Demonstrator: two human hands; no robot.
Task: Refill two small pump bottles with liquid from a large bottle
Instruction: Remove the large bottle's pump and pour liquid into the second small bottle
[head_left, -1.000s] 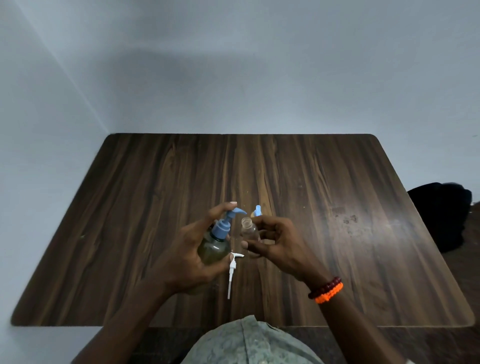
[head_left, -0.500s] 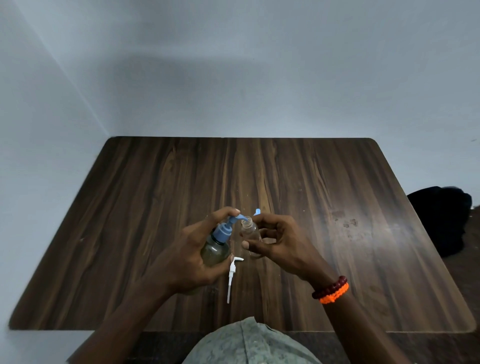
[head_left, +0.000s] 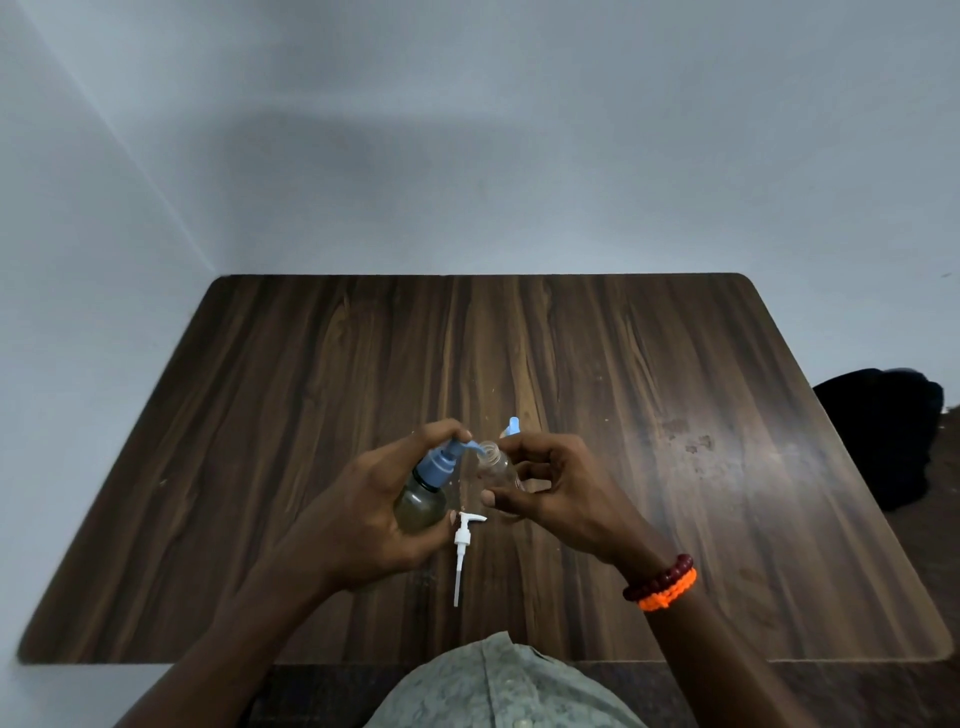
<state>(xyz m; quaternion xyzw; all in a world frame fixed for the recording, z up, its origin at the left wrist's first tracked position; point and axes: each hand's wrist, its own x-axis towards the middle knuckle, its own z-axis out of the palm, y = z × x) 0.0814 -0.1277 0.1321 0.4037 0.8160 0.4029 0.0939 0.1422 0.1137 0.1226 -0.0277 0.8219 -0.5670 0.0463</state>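
My left hand (head_left: 363, 514) grips the large bottle (head_left: 422, 501), which holds olive liquid and has a blue pump head. My index finger rests on top of the pump. The blue nozzle reaches over the open mouth of a small clear bottle (head_left: 497, 467), held tilted in my right hand (head_left: 561, 488). A white pump with its long tube (head_left: 462, 551) lies on the table (head_left: 675, 415) between my hands. A blue pump tip (head_left: 511, 427) shows just behind my right fingers; what it belongs to is hidden.
A dark bag or cloth (head_left: 883, 436) sits off the table's right edge. The table stands against a pale wall at the far side and left. A beaded and an orange bracelet (head_left: 662, 584) circle my right wrist.
The large bottle's nozzle has moved right until it reaches over the small bottle's mouth. My left index finger has settled on the pump head, which now sits lower.
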